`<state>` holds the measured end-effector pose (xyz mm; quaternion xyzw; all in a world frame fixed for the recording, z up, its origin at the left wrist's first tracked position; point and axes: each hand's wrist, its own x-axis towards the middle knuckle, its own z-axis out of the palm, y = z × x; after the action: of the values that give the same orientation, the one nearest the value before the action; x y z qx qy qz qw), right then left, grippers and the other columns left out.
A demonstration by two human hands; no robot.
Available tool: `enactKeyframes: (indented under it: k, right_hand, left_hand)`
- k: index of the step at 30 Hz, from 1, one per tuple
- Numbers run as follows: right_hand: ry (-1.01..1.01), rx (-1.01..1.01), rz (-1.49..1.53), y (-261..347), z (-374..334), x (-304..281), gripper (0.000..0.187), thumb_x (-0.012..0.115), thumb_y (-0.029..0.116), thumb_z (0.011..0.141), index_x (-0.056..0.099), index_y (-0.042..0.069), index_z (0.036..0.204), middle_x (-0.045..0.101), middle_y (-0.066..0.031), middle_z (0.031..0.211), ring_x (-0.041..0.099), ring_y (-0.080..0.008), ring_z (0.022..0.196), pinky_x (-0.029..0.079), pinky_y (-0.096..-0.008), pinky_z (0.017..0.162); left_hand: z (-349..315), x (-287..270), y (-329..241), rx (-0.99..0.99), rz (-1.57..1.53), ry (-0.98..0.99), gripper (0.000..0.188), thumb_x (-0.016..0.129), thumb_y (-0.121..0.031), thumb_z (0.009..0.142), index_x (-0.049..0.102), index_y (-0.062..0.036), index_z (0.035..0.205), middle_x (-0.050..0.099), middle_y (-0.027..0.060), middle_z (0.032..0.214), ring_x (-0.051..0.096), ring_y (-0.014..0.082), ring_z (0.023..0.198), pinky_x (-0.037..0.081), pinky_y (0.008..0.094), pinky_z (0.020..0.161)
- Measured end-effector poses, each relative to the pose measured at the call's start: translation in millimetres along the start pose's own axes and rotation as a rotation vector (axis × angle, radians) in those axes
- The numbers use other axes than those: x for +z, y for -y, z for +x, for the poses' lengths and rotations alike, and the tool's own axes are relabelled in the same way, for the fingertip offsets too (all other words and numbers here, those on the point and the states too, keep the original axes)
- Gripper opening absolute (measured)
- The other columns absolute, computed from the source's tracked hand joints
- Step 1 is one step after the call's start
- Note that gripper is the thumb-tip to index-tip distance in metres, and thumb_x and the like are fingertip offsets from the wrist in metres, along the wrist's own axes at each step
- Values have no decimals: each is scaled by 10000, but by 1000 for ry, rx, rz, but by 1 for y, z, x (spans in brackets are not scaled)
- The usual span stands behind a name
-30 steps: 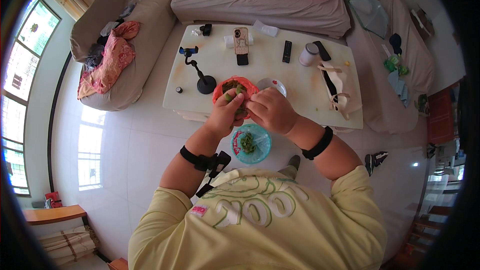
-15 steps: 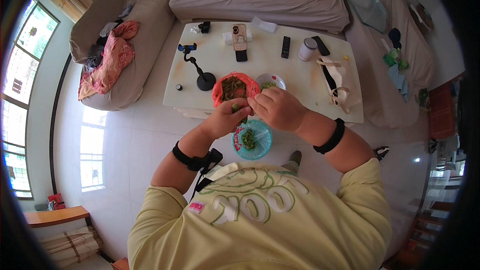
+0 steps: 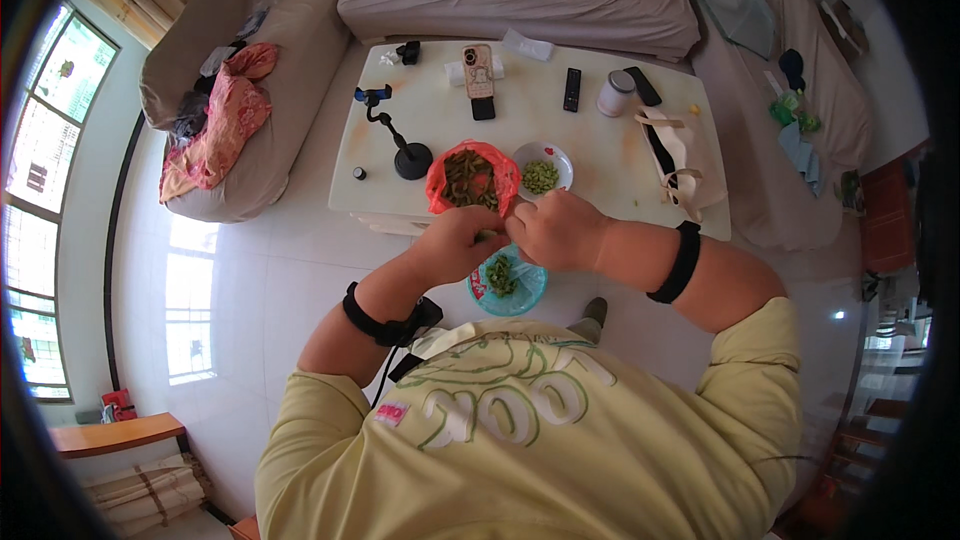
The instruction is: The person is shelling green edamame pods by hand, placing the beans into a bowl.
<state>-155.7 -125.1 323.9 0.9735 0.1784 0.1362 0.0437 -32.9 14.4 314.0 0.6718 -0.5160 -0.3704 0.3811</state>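
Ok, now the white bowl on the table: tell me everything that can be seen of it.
The white bowl is round and smooth, possibly ceramic or plastic, with a red mark on its inner wall near the far rim. It stands upright on the pale table, near the edge closest to the person, and holds small green pieces that look like shelled beans. The red plastic bag is immediately left; the right hand is just nearer. Whether either touches it is unclear.

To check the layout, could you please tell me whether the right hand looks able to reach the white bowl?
Probably yes: the right hand is close to the white bowl, whose top is open, and nothing visible stands between them.
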Motion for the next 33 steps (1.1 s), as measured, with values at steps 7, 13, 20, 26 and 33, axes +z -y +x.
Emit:
enactKeyframes:
  k: [7, 13, 20, 26, 33]
  right_hand:
    - [19, 465, 945, 4, -1, 25, 147, 484, 154, 730, 503, 11, 703, 547, -168, 681, 543, -316, 622, 418, -395, 569]
    - [43, 533, 1136, 18, -6, 37, 139, 474, 134, 727, 496, -2, 712, 535, -186, 683, 527, -328, 660, 413, -382, 594]
    - [-72, 446, 1074, 34, -14, 39, 110, 468, 124, 717, 466, 15, 702, 504, -169, 657, 491, -344, 629, 393, -402, 572]
    - [-128, 458, 1020, 38, -23, 47, 74, 474, 84, 694, 437, 22, 677, 491, -152, 645, 482, -343, 608, 385, -405, 532]
    - [-188, 464, 930, 41, -22, 36, 69, 480, 68, 665, 424, 28, 661, 467, -141, 620, 472, -337, 577, 375, -405, 493]
  left_hand:
    - [-6, 8, -1, 223, 422, -176, 134, 575, -102, 656, 549, -103, 787, 515, 68, 777, 539, 280, 700, 442, 366, 575]
    - [-3, 16, 11, 169, 620, -193, 103, 567, -123, 665, 535, -103, 760, 502, 61, 750, 536, 271, 692, 444, 367, 573]
    - [5, 29, 42, 159, 765, -217, 90, 551, -147, 677, 528, -105, 753, 495, 55, 749, 542, 265, 668, 450, 375, 540]
    - [9, 33, 46, 119, 587, -319, 83, 557, -168, 717, 539, -97, 757, 502, 69, 723, 525, 282, 664, 431, 388, 546]
    - [13, 41, 50, 135, 574, -369, 91, 563, -167, 712, 538, -83, 735, 499, 77, 701, 523, 288, 646, 427, 390, 542]
